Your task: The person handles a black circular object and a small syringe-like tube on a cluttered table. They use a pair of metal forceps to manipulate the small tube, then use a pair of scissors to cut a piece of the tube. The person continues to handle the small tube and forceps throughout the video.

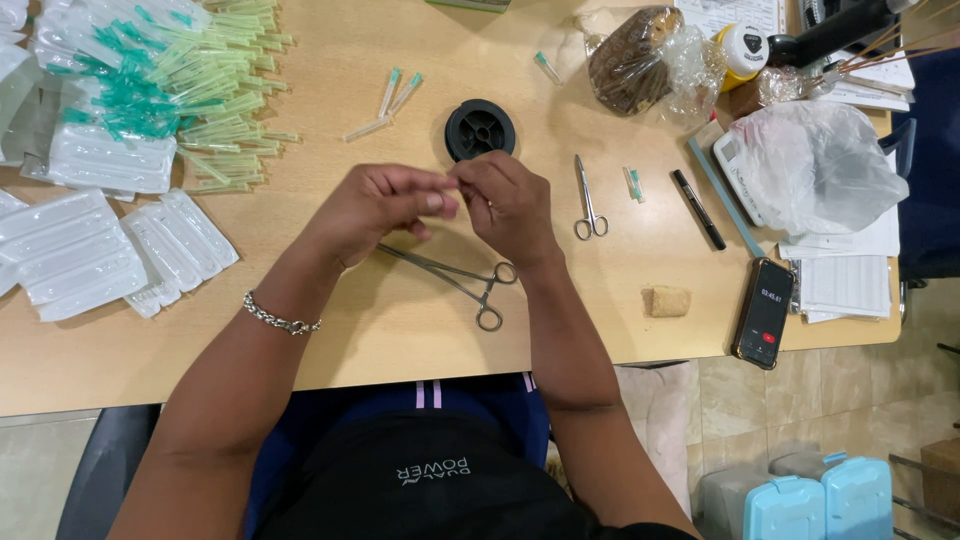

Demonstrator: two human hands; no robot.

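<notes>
From the head view, the left hand (385, 205) and right hand (505, 205) meet fingertip to fingertip above the middle of the desk (380, 330), fingers pressed together as if pinching something too small to make out. Long forceps (455, 278) lie just beneath them toward the near edge. A black spool (480, 129) sits just beyond the hands, small scissors (589, 200) to their right, and capped needles (200, 80) pile at the far left corner.
</notes>
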